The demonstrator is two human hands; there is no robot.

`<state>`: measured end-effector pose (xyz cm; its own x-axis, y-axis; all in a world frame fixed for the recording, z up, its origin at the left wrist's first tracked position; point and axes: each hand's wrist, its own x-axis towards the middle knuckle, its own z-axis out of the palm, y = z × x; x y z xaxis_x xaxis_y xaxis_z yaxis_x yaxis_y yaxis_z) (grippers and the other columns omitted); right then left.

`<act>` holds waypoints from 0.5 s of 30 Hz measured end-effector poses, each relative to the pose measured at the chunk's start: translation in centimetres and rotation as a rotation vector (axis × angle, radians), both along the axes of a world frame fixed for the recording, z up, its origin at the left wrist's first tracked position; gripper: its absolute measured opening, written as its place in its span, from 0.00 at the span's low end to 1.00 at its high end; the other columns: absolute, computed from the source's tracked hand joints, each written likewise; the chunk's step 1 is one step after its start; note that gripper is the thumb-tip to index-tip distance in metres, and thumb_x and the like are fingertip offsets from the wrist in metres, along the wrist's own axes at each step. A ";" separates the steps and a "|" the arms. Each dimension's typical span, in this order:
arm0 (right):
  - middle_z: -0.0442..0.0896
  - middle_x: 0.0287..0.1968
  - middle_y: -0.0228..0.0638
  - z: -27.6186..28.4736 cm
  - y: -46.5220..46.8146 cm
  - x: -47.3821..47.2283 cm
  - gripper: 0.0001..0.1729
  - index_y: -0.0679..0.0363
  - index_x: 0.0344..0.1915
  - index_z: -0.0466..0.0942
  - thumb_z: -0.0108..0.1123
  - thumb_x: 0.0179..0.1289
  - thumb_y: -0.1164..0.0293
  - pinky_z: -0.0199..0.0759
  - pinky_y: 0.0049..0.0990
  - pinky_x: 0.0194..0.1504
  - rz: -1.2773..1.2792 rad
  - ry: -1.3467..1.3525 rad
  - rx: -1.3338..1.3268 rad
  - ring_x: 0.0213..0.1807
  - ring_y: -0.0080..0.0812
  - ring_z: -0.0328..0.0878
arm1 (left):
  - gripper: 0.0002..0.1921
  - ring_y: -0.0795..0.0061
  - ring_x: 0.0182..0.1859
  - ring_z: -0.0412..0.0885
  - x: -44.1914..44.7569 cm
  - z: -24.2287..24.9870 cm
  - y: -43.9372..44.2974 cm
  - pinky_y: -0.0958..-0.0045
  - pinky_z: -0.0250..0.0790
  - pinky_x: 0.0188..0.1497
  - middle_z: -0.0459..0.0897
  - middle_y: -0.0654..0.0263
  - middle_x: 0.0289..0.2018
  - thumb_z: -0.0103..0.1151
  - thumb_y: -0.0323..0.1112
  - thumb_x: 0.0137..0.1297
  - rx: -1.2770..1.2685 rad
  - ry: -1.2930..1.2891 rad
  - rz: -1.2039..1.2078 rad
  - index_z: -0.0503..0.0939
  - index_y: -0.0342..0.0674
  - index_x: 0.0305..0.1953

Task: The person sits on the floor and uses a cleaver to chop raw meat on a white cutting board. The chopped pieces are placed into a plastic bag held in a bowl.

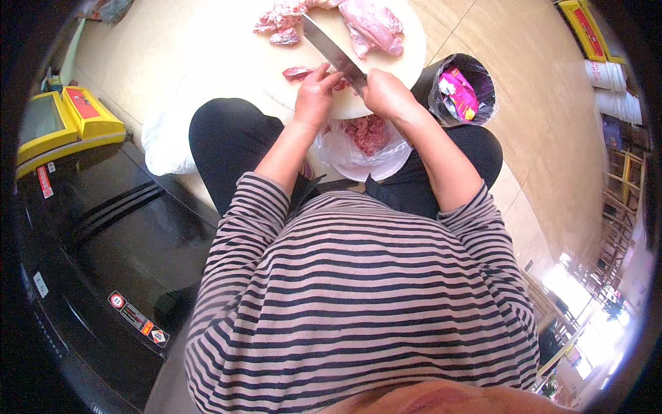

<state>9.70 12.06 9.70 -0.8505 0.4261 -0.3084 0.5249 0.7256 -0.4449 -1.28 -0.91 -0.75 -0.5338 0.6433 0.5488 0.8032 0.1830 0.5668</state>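
On a round white cutting board lie pieces of raw meat. My right hand is closed around the handle end of a broad-bladed kitchen knife, whose blade points up and left across the board. Near the board's lower edge, my left hand has its fingers on a small piece of raw meat beside the blade. A dark red strip of meat lies just left of those fingers. Farther back are a large pink piece and a fatty, ragged heap. A plastic-lined bowl below the board holds cut meat.
A lined bin with a pink wrapper stands right of the board, close to my right knee. A white plastic bag lies beside my left knee. At the left stands a black appliance with yellow-framed parts.
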 end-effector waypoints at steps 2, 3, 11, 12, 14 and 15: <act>0.80 0.31 0.64 0.3 -0.3 1.4 0.16 0.75 0.35 0.77 0.59 0.56 0.68 0.74 0.47 0.43 -0.041 -0.010 0.023 0.38 0.59 0.81 | 0.08 0.57 0.43 0.82 -0.5 0.1 -0.4 0.62 0.74 0.44 0.85 0.60 0.36 0.59 0.26 0.53 -0.072 -0.156 -0.011 0.84 0.40 0.35; 0.80 0.32 0.63 0.6 -0.3 1.8 0.14 0.73 0.34 0.77 0.58 0.56 0.69 0.74 0.47 0.44 -0.024 0.009 0.025 0.39 0.59 0.81 | 0.08 0.58 0.43 0.82 -0.6 0.1 -0.5 0.62 0.74 0.44 0.85 0.61 0.36 0.58 0.27 0.54 -0.116 -0.249 -0.013 0.84 0.42 0.36; 0.79 0.30 0.63 3.0 -1.7 4.1 0.14 0.71 0.32 0.75 0.59 0.58 0.68 0.73 0.49 0.42 -0.062 0.067 0.056 0.38 0.60 0.80 | 0.05 0.60 0.40 0.81 0.2 0.4 0.0 0.64 0.74 0.45 0.85 0.60 0.34 0.62 0.27 0.53 -0.070 -0.086 -0.011 0.83 0.38 0.32; 0.79 0.31 0.63 3.0 -1.7 4.0 0.14 0.71 0.33 0.75 0.59 0.58 0.68 0.73 0.49 0.42 -0.043 0.039 0.050 0.38 0.60 0.80 | 0.05 0.60 0.41 0.81 0.1 0.4 0.1 0.64 0.74 0.45 0.85 0.60 0.34 0.63 0.27 0.52 -0.074 -0.074 -0.019 0.84 0.38 0.32; 0.79 0.31 0.63 2.9 -1.6 3.6 0.13 0.71 0.33 0.75 0.59 0.58 0.69 0.73 0.49 0.42 0.008 0.011 0.037 0.38 0.60 0.80 | 0.05 0.59 0.40 0.81 0.0 0.3 0.2 0.63 0.74 0.44 0.85 0.61 0.34 0.64 0.28 0.51 -0.086 -0.055 -0.022 0.84 0.38 0.32; 0.79 0.31 0.63 2.7 -1.5 3.4 0.13 0.72 0.33 0.75 0.59 0.57 0.69 0.73 0.49 0.43 0.026 -0.001 0.026 0.38 0.60 0.80 | 0.06 0.59 0.40 0.81 0.0 0.2 0.2 0.63 0.73 0.44 0.85 0.61 0.33 0.64 0.28 0.50 -0.095 -0.049 -0.016 0.84 0.38 0.31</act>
